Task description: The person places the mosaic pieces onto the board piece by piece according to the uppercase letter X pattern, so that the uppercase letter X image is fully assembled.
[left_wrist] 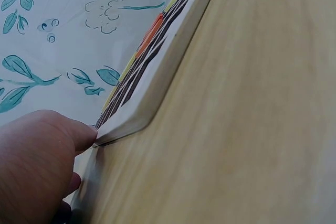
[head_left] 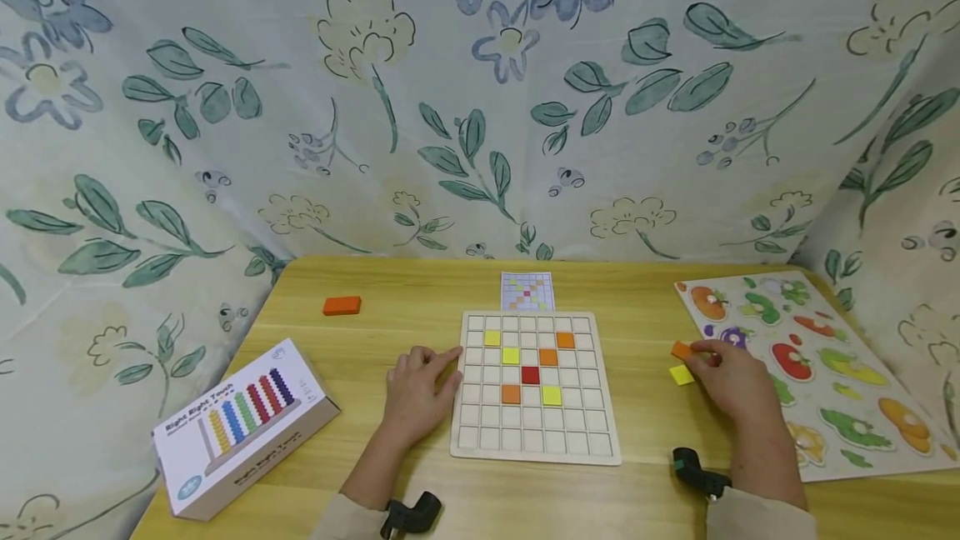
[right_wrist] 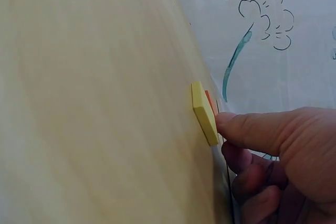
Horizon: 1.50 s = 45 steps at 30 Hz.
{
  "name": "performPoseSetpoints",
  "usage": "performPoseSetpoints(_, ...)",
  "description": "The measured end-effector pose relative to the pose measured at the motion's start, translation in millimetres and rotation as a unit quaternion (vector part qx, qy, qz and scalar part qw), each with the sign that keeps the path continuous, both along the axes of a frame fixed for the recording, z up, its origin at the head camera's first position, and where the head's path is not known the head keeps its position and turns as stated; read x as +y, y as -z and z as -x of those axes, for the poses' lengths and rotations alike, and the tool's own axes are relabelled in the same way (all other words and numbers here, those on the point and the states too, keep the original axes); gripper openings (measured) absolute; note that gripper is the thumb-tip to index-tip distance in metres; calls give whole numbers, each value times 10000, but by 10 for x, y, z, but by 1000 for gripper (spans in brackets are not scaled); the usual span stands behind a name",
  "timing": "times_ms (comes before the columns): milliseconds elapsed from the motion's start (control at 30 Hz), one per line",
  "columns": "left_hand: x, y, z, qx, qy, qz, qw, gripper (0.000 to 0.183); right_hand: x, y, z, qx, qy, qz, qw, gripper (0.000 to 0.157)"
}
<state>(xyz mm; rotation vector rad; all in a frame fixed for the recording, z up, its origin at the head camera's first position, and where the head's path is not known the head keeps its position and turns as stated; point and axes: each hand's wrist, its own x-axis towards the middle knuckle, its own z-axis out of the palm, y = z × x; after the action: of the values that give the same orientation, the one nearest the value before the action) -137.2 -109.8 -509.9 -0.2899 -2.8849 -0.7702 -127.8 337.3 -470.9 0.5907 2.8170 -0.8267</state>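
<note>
A white gridded board [head_left: 532, 452] lies on the table, with yellow, orange and red square tiles in some of its cells. My left hand [head_left: 422, 386] rests beside the board, its thumb and index fingertips at the left edge. In the left wrist view, the thumb is right at the board's corner. My right hand [head_left: 731, 382] pinches an orange tile [head_left: 681, 349] between thumb and fingers, to the right of the board. Just in front of that lies a yellow tile [head_left: 681, 375], which partly covers the orange one in the right wrist view.
Behind the board lies a small printed pattern card [head_left: 527, 290]. An orange block [head_left: 342, 306] is at the back left, and a white toy box [head_left: 243, 432] at the front left. A vegetable picture board [head_left: 832, 373] lies under and beyond my right hand. Floral cloth hangs behind the table.
</note>
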Motion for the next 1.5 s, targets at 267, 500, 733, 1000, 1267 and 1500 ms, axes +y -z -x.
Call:
performPoseSetpoints(267,6,5,4,-60,-49,34,10000,39,-4,-9,-3,-92,-86,23,9999,48)
performPoseSetpoints(500,9,-6,7,-48,-42,82,9999,39,-7,12,-3,2,-190,-32,9998,44)
performPoseSetpoints(733,4,-8,6,-21,-19,71,10000,38,-110,-65,16,48,-348,269,9990,45)
performPoseSetpoints(1000,-1,8,6,34,-16,79,10000,38,-401,-180,53,453,-1093,485,9918,42)
performPoseSetpoints(1267,-8,33,18,3,-12,75,10000,39,-809,-252,56,591,-1575,603,9839,35)
performPoseSetpoints(1500,-15,36,22,-33,-8,51,10000,39,-1142,-317,55,398,-1873,778,9784,27)
